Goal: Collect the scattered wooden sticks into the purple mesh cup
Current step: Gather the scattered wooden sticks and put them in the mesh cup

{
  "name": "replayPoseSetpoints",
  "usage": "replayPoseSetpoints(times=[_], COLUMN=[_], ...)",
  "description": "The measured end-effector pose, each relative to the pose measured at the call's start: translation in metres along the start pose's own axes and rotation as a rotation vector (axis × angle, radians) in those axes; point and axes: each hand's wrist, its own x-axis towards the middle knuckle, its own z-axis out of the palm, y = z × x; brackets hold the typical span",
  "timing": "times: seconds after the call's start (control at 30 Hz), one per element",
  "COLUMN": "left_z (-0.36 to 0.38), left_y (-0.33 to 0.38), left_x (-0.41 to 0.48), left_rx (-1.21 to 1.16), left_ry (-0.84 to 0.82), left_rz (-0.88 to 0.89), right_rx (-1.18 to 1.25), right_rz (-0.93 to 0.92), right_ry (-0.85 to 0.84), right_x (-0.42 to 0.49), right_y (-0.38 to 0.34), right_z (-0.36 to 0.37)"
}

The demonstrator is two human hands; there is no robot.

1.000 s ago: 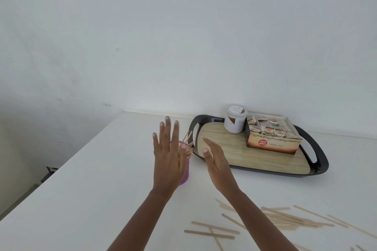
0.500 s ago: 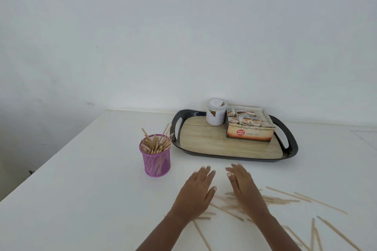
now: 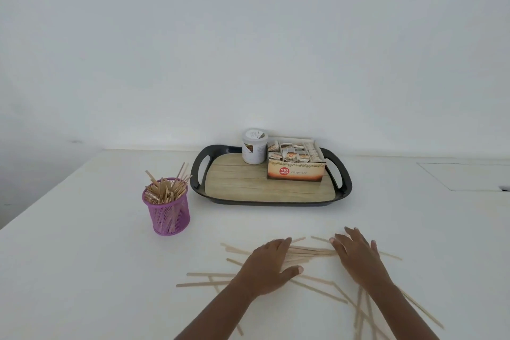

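A purple mesh cup point(image 3: 169, 214) stands upright at the left of the white table, packed with wooden sticks that poke above its rim. Several more wooden sticks point(image 3: 310, 252) lie scattered flat on the table near the front. My left hand point(image 3: 269, 266) lies palm down on the sticks with fingers straight. My right hand point(image 3: 357, 255) lies flat on them too, a short gap to its right. A bundle of sticks shows between the two hands. Both hands are well to the right of the cup.
A black tray point(image 3: 343, 188) with a wood-look base sits behind the sticks, holding a white jar point(image 3: 254, 150) and an open tea box point(image 3: 296, 171). The table's left edge point(image 3: 49, 196) runs diagonally past the cup. A white wall rises behind.
Both hands came down from beside the cup to the scattered sticks, then shifted right over them and spread slightly apart. The view also tilted and moved.
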Motion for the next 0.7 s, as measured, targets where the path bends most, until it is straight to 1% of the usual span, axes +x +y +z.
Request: replayPoseSetpoints(times=[0.1, 0.23, 0.43, 0.57, 0.63, 0.7], left_z=[0.003, 0.006, 0.007, 0.008, 0.009, 0.01], left_y=[0.008, 0.011, 0.015, 0.017, 0.018, 0.018], left_x=[0.005, 0.01, 0.014, 0.014, 0.014, 0.015], left_rx=[0.049, 0.095, 0.121, 0.148, 0.148, 0.132], left_ry=[-0.035, -0.053, -0.007, 0.028, 0.04, 0.044], left_rz=[0.036, 0.04, -0.009, -0.029, -0.03, -0.029], right_rx=[0.012, -0.053, -0.052, -0.116, -0.105, -0.099], right_rz=[0.012, 0.015, 0.002, 0.08, 0.149, 0.202], right_ry=[-0.029, -0.068, -0.096, -0.079, -0.058, -0.076], right_x=[-0.011, -0.028, -0.049, -0.06, -0.067, -0.074], right_y=[0.013, 0.028, 0.041, 0.054, 0.057, 0.057], right_z=[-0.007, -0.014, -0.028, -0.039, -0.043, -0.044])
